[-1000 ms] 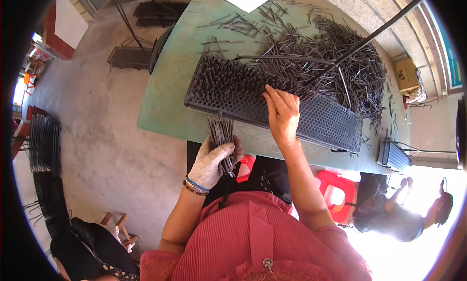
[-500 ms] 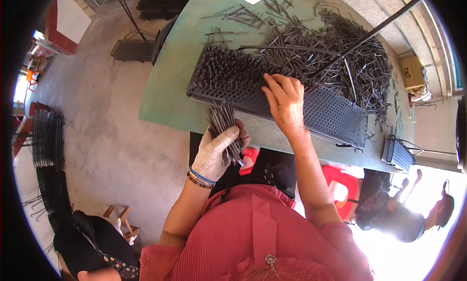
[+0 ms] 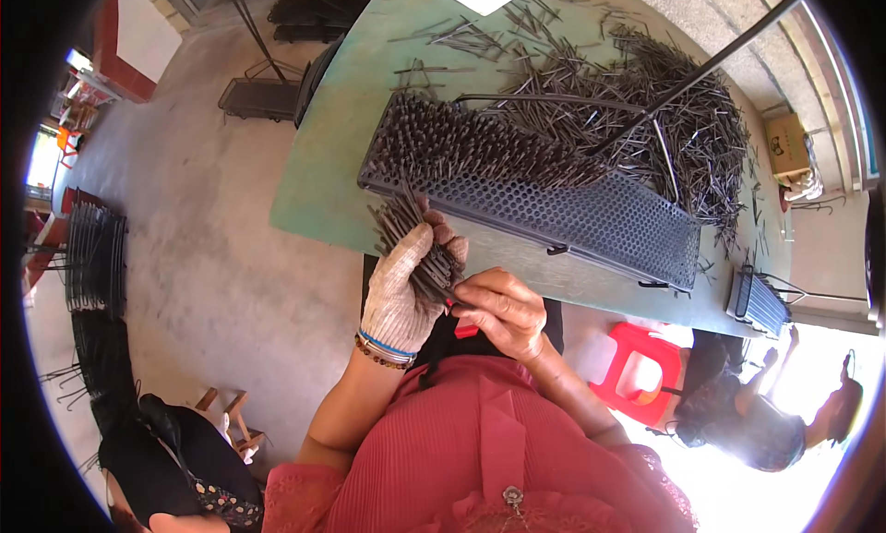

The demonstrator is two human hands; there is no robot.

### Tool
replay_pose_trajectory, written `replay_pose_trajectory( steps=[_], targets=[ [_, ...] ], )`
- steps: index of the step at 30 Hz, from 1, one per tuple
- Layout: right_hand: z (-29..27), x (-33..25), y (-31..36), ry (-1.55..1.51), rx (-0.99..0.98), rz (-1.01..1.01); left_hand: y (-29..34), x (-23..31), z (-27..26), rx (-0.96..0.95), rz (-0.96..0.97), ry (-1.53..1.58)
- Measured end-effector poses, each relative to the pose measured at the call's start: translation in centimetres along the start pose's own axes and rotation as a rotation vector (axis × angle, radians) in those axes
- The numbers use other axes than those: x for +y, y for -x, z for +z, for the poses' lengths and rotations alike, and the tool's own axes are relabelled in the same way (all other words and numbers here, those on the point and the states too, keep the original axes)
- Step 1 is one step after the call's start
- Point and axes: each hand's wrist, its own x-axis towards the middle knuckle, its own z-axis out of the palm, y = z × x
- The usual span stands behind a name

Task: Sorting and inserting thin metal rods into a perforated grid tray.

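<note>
My left hand (image 3: pixel 395 298), in a pale knit glove, is closed round a bundle of thin dark rods (image 3: pixel 397 224) that slants up toward the table. My bare right hand (image 3: pixel 508 313) pinches at the bundle's lower end, its fingertips closed on rod ends; how many is hidden. Just beyond the hands, on the green table (image 3: pixel 318 178), lies a long dark tray (image 3: pixel 637 233) with a grid of round holes. Many rods (image 3: pixel 461 136) stand upright in its far and left part, while the holes along its near side and right end are bare.
A big loose pile of rods (image 3: pixel 683 118) lies behind the tray. A long metal bar (image 3: pixel 729 62) slants across it to the upper right. A red stool (image 3: pixel 637 371) stands under the table's right side. Other people are at lower left and right. Stacked dark racks (image 3: pixel 95 256) stand at left.
My right hand has drawn back from the tray to the bundle's lower end. My left hand with the bundle has shifted slightly left. More of the upright rods are now visible.
</note>
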Motion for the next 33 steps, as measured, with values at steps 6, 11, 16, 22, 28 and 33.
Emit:
replay_pose_trajectory(
  steps=[6,11,16,22,28,33],
  targets=[
    [-1.5,-1.5,-0.8,0.039,0.072,-0.073,0.1,-0.9,-0.4,0.007,-0.018,0.121],
    [-3.0,-1.9,-1.6,-0.067,0.181,0.233,-0.5,-0.8,-0.9,0.055,0.031,0.082],
    [-3.8,-0.9,-5.4,-0.085,0.318,0.317,-0.8,-0.9,-0.8,0.192,0.065,0.066],
    [-3.9,4.6,-9.8,0.268,0.249,0.229,-0.4,-0.8,-1.8,0.267,0.081,-0.036],
    [-3.1,5.8,-10.6,0.311,0.187,0.226,0.0,-0.7,-1.1,0.329,0.099,-0.162],
    [-2.7,6.3,-10.3,0.368,0.194,0.181,0.1,-0.6,-1.1,0.305,0.079,-0.179]
  ],
)
